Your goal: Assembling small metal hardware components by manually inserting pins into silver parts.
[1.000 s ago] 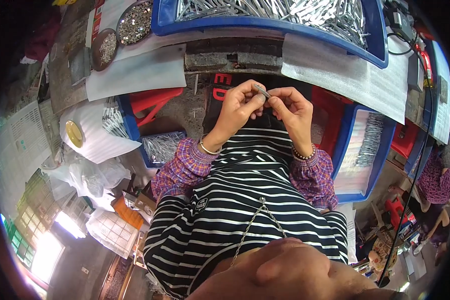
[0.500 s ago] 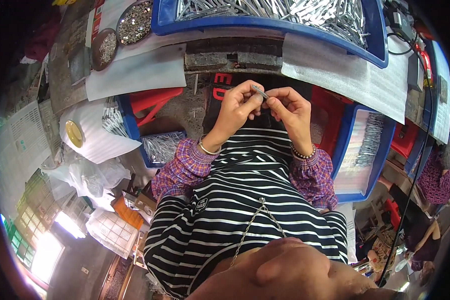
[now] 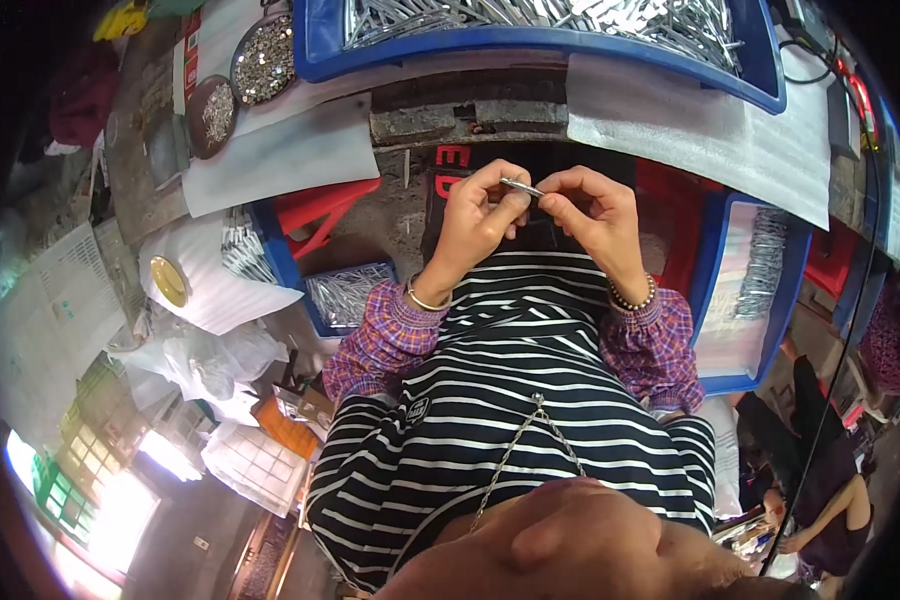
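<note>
My left hand (image 3: 475,222) and my right hand (image 3: 595,215) meet in front of my chest, above my striped shirt. Between their fingertips they pinch a small thin metal piece (image 3: 522,186), which lies almost level. Both hands grip it, the left from below and the right from the side. A bangle circles my left wrist and a bead bracelet my right.
A big blue tray (image 3: 540,38) full of metal pieces stands ahead on the bench. Two round dishes (image 3: 240,75) of small parts sit at upper left. Blue bins (image 3: 345,295) with metal pieces flank me, one (image 3: 760,290) at right. A person sits at lower right.
Both hands have shifted slightly while still pinching the metal piece; the piece now shows more plainly between the fingertips.
</note>
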{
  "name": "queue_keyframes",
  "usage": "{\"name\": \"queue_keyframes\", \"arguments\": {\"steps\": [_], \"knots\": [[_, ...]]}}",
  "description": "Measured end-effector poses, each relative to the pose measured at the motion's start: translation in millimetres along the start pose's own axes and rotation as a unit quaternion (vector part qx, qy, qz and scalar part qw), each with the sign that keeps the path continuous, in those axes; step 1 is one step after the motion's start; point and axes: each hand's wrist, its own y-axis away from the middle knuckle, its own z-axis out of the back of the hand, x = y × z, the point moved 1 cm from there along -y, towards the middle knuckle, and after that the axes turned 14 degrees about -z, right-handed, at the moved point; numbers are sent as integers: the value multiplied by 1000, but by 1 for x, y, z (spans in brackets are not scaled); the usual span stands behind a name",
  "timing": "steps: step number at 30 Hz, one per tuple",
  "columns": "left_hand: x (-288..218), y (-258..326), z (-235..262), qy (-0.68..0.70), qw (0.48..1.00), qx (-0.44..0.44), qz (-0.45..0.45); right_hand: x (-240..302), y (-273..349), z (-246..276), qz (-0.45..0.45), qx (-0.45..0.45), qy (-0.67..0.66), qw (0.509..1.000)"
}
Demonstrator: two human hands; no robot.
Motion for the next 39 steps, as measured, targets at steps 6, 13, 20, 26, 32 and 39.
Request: {"name": "queue_keyframes", "arguments": {"steps": [6,13,20,26,32,39], "knots": [[10,-1,-3,51,999,3,-4,15,4,5,122,-60,120,983],[12,-2,-4,66,998,16,-6,16,6,9,184,-73,202,959],[10,-1,-4,85,996,19,12,19,5,8,219,-72,225,947],[12,0,-3,84,996,20,14,24,7,6,238,-77,268,930],[14,1,-3,100,995,26,8,24,6,6,229,-71,247,939],[13,3,-6,115,993,16,22,23,7,7,192,-67,216,955]]}}
